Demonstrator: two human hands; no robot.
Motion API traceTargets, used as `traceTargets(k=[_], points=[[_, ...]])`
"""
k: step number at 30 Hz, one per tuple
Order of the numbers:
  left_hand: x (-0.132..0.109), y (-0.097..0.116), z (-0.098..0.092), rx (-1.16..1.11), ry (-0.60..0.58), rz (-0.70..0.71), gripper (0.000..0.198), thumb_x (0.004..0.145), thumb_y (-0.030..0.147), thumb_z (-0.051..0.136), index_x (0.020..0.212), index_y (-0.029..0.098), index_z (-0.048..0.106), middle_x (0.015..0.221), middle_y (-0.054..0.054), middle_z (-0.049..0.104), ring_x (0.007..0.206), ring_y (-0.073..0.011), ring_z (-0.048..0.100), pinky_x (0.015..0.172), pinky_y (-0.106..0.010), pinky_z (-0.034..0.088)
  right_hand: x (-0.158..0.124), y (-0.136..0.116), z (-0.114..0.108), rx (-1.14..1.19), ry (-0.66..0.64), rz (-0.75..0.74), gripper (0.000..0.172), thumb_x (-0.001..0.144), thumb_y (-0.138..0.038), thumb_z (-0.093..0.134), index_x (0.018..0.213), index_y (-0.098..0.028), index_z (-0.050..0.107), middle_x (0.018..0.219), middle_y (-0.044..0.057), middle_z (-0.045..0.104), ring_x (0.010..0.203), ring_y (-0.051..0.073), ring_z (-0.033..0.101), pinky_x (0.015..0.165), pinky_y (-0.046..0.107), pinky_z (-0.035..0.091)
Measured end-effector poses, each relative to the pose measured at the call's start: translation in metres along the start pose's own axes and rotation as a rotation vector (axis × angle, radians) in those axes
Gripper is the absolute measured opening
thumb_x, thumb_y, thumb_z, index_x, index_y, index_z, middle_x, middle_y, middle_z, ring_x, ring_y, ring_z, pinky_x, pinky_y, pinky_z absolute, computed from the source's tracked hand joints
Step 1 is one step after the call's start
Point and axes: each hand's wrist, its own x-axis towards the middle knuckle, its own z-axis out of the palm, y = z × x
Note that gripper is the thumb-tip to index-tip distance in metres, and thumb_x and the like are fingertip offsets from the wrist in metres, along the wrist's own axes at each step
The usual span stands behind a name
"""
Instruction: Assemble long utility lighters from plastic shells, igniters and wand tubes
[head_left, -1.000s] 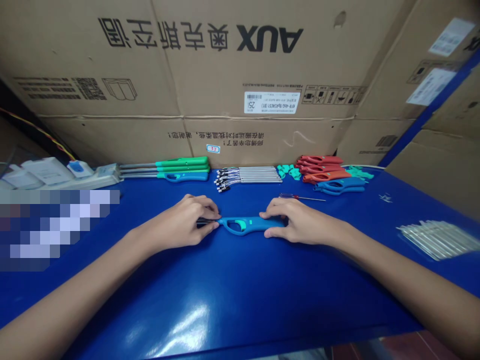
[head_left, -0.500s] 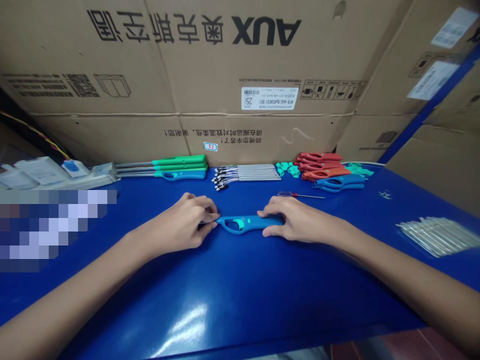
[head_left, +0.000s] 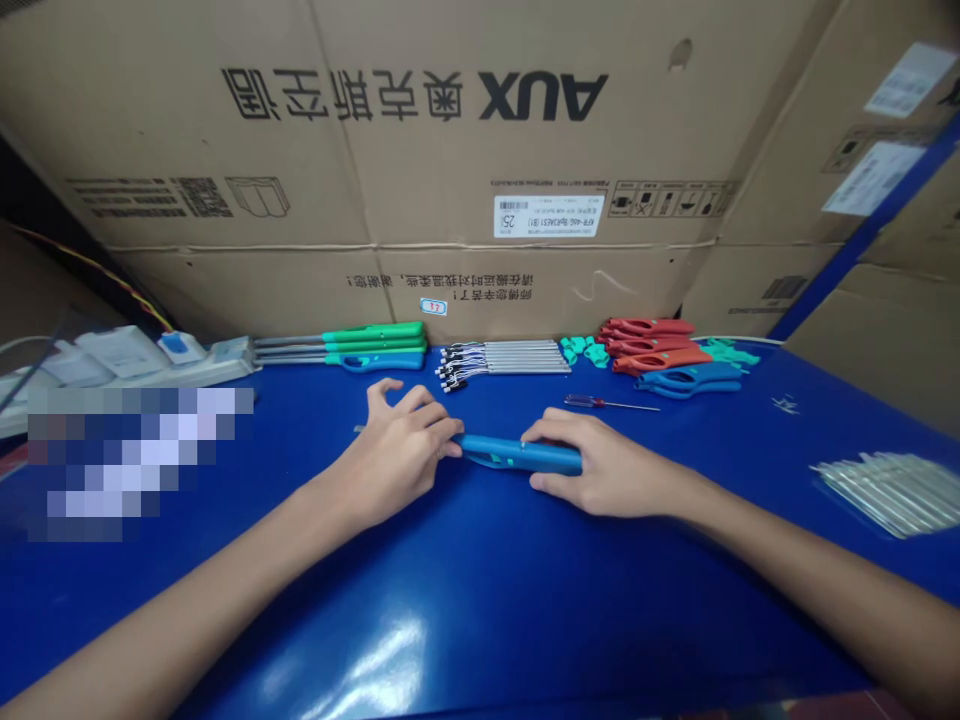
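Observation:
A blue long-reach lighter [head_left: 510, 452] is held level between my two hands over the middle of the blue table. My left hand [head_left: 409, 440] pinches its front end with thumb and forefinger, the other fingers partly raised. A short bit of grey metal tube [head_left: 360, 429] shows just beyond that hand; the stretch between is hidden. My right hand [head_left: 592, 460] grips the rear end of the handle between thumb and fingers. The handle's trigger opening is mostly turned out of sight.
Along the back lie finished-looking green and blue lighters [head_left: 375, 345], metal tubes with wires [head_left: 525, 357], green small parts [head_left: 585, 350], and red, orange and blue handles [head_left: 652, 340]. A screwdriver [head_left: 611, 403] lies nearer. Bagged tubes [head_left: 889, 490] are right, a power strip [head_left: 229, 360] left.
The lighter has rolled in my hands, so its trigger opening faces less toward me. My left hand has moved right onto its front end. The view has shifted slightly.

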Motion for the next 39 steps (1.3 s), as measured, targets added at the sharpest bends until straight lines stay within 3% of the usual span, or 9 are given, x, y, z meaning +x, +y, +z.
traceTargets(k=[2,4,6,9,14,23,31,36,39], points=[[-0.001,0.003,0.0,0.082,0.107,0.019,0.017,0.093,0.015,0.051,0.093,0.018,0.068,0.086,-0.007,0.073,0.093,-0.0279,0.059,0.092,-0.058,0.025,0.0,-0.005,0.006,0.239,-0.072,0.057,0.041,0.086,-0.026,0.062,0.126,-0.019,0.057,0.106,0.007,0.06,0.081,0.016,0.058,0.068,0.029,0.047],[-0.001,0.006,0.002,0.166,0.215,0.031,0.02,0.093,0.012,0.049,0.091,0.019,0.067,0.083,-0.005,0.074,0.094,-0.0276,0.059,0.093,-0.058,0.023,0.001,-0.009,0.01,0.547,-0.2,0.162,0.061,0.086,-0.03,0.061,0.144,-0.023,0.041,0.101,0.005,0.061,0.063,0.011,0.054,0.05,0.023,0.042],[-0.001,0.011,0.004,0.251,0.303,0.044,0.022,0.094,0.009,0.047,0.091,0.017,0.067,0.083,-0.005,0.074,0.092,-0.0268,0.06,0.091,-0.056,0.024,0.002,-0.011,0.013,0.765,-0.272,0.257,0.074,0.084,-0.032,0.064,0.15,-0.025,0.031,0.077,-0.003,0.058,0.046,0.006,0.042,0.04,0.018,0.031],[0.0,0.017,0.008,0.342,0.385,0.073,0.021,0.094,0.007,0.047,0.093,0.014,0.067,0.088,-0.007,0.074,0.092,-0.0263,0.06,0.09,-0.053,0.025,0.002,-0.013,0.014,0.868,-0.263,0.321,0.08,0.079,-0.028,0.066,0.15,-0.021,0.031,0.052,-0.012,0.041,0.037,0.005,0.03,0.037,0.017,0.023],[0.001,0.022,0.012,0.367,0.372,0.065,0.021,0.094,0.006,0.047,0.092,0.014,0.067,0.089,-0.007,0.074,0.094,-0.0247,0.061,0.09,-0.05,0.026,0.0,-0.015,0.018,0.857,-0.254,0.374,0.081,0.073,-0.019,0.062,0.149,-0.023,0.032,0.059,-0.009,0.047,0.038,0.004,0.032,0.036,0.015,0.023],[0.001,0.024,0.013,0.384,0.33,0.067,0.027,0.094,0.003,0.042,0.089,0.014,0.066,0.089,-0.008,0.073,0.094,-0.024,0.06,0.09,-0.048,0.028,0.001,-0.014,0.025,0.729,-0.235,0.321,0.05,0.08,-0.021,0.058,0.128,-0.021,0.044,0.052,-0.012,0.039,0.039,0.006,0.03,0.036,0.015,0.023],[0.002,0.025,0.012,0.381,0.31,0.06,0.021,0.093,0.003,0.048,0.087,0.012,0.065,0.087,-0.007,0.072,0.093,-0.0244,0.062,0.089,-0.048,0.027,0.002,-0.017,0.02,0.705,-0.242,0.324,0.062,0.079,-0.018,0.059,0.137,-0.022,0.038,0.058,-0.01,0.045,0.041,0.005,0.033,0.037,0.015,0.026],[0.001,0.025,0.01,0.371,0.311,0.061,0.021,0.092,0.003,0.048,0.088,0.013,0.066,0.088,-0.007,0.072,0.093,-0.0251,0.062,0.09,-0.049,0.028,0.002,-0.018,0.021,0.699,-0.246,0.318,0.048,0.079,-0.019,0.059,0.126,-0.022,0.046,0.054,-0.012,0.038,0.039,0.005,0.03,0.036,0.014,0.024],[0.001,0.025,0.01,0.373,0.317,0.064,0.024,0.093,0.003,0.046,0.089,0.014,0.066,0.089,-0.008,0.073,0.096,-0.0253,0.061,0.09,-0.049,0.028,0.002,-0.017,0.021,0.719,-0.242,0.308,0.051,0.082,-0.022,0.059,0.129,-0.023,0.042,0.051,-0.013,0.035,0.038,0.006,0.029,0.036,0.014,0.022]])
